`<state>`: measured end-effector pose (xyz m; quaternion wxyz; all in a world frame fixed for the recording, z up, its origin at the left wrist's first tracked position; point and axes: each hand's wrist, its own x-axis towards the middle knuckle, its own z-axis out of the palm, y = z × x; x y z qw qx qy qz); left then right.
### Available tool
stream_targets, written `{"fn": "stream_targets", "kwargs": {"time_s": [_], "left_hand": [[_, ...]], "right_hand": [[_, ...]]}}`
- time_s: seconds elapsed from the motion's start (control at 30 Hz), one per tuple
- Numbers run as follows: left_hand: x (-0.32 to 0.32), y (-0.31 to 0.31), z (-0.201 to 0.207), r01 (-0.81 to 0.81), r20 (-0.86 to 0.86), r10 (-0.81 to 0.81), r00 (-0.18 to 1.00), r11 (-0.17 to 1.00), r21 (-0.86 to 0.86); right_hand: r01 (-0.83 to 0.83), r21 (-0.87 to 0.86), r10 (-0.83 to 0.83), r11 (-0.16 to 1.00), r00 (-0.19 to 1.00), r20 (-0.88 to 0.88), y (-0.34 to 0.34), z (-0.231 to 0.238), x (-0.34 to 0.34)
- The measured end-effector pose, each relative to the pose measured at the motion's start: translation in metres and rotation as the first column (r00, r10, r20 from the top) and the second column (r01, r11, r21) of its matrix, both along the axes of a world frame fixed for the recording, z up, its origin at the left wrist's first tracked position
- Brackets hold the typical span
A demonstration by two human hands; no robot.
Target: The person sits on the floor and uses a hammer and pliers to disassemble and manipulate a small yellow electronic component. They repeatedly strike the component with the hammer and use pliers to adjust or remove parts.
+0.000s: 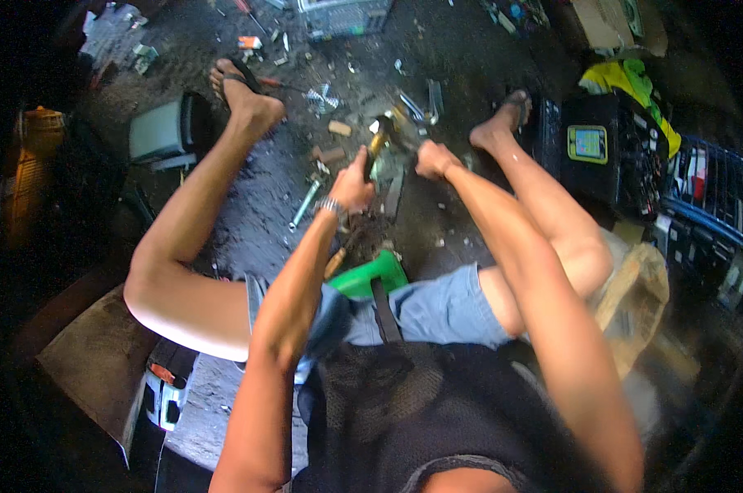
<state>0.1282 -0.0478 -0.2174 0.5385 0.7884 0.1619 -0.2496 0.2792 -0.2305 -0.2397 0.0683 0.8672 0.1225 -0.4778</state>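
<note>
In front of me, over the dirty ground, my left hand is closed round a tool with a yellow-and-black handle; its kind is unclear. My right hand grips what looks like a hammer, its dark shaft reaching left to the top of that handle. Blur hides whether the two touch. A steel wrench lies left of my left wrist. Just beyond the hands are a tan block and some metal pieces. A flat dark bar rests between my arms.
My bare legs spread either side. A green plastic piece sits near my lap. At left stands a grey box-shaped casing; at right, a black case with a phone-like device, beside a blue wire rack. Scraps litter the ground.
</note>
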Motion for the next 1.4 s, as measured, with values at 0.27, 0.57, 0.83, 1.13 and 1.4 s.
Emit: {"fn": "stream_targets", "kwargs": {"time_s": [0.27,0.57,0.83,1.13,1.4], "left_hand": [[0.028,0.050,0.089,-0.842,0.671,0.611,0.420,0.538,0.038],[-0.038,-0.002,-0.023,-0.505,0.623,0.308,0.719,0.847,0.164],[-0.047,0.027,0.039,-0.800,0.536,0.687,0.491,0.599,-0.034],[-0.114,-0.046,-0.072,-0.269,0.107,0.247,0.963,0.902,0.338],[-0.034,-0.036,-0.076,-0.475,0.148,0.540,0.828,0.818,-0.324]], "right_hand": [[-0.124,-0.052,0.123,0.991,0.992,-0.023,0.007,0.014,0.006],[-0.347,-0.117,0.298,0.931,0.904,-0.305,-0.003,0.022,0.015],[-0.009,-0.055,0.001,0.998,0.987,-0.158,-0.032,0.079,-0.012],[0.479,0.228,-0.507,0.848,0.858,0.080,-0.049,0.050,-0.134],[0.475,0.352,-0.485,0.807,0.872,-0.065,-0.026,0.090,-0.162]]}}
